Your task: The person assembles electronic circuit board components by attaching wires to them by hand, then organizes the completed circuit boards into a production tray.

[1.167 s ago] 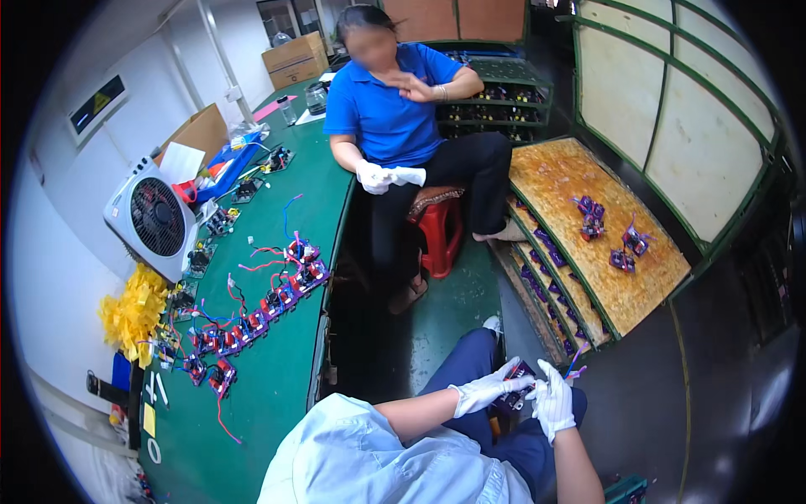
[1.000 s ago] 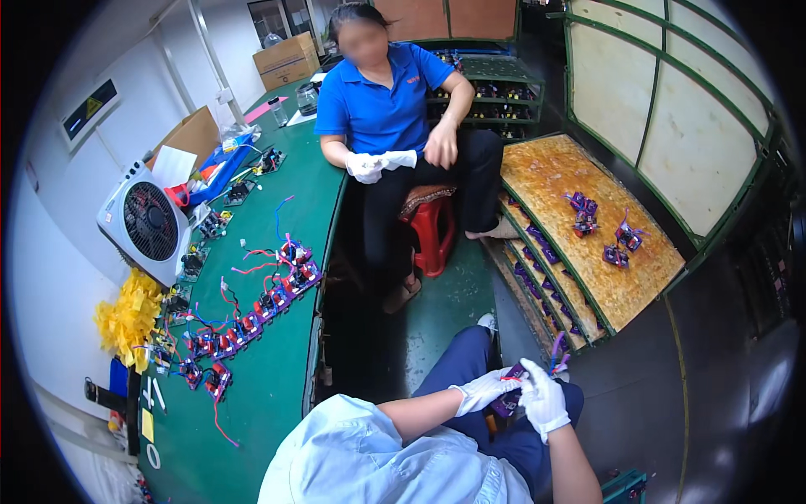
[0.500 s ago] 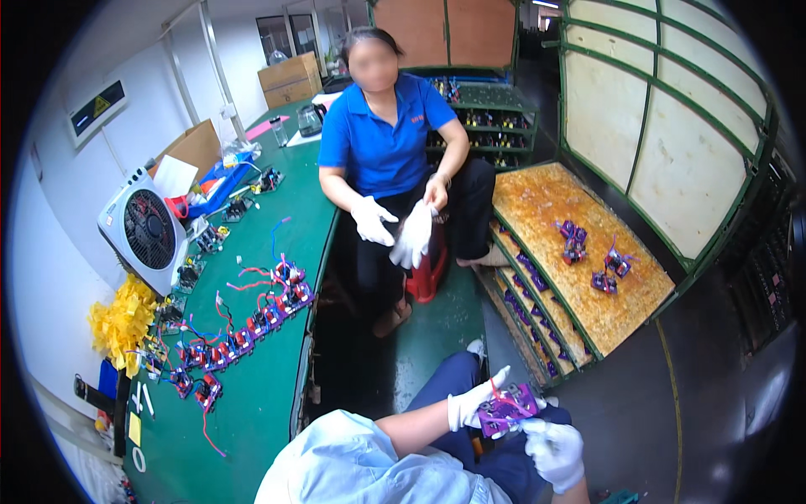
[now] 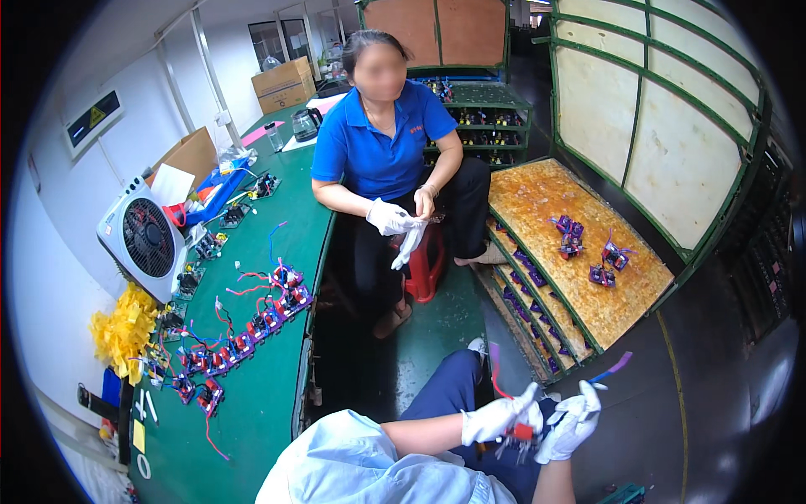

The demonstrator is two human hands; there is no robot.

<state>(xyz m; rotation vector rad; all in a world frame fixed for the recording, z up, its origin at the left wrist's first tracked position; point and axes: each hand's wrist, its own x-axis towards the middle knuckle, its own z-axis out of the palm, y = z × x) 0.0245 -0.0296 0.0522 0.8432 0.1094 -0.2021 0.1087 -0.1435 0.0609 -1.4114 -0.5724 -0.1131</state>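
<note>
My left hand [image 4: 497, 420], in a white glove, is closed on a circuit board [image 4: 524, 433] held over my lap. Its component side shows a red part, and the underside is turned away. A red wire [image 4: 496, 371] with a purple end rises from beside this hand. My right hand [image 4: 571, 423], gloved too, is to the right of the board. Its raised fingertips pinch a blue wire [image 4: 601, 377] with a purple end. Where the wires join the board is hidden by the gloves.
A long green bench [image 4: 260, 370] on the left carries a row of wired boards [image 4: 243, 340] and a fan [image 4: 147, 231]. Ahead sits a co-worker [image 4: 386, 143] in a blue shirt, handling a white glove [image 4: 409, 245]. Several purple boards [image 4: 571, 237] lie on stacked trays [image 4: 537, 193] at right.
The board has turned from its purple face to its component side. The red and blue wires now stick up. My right hand has risen. The co-worker has drawn the loose glove closer.
</note>
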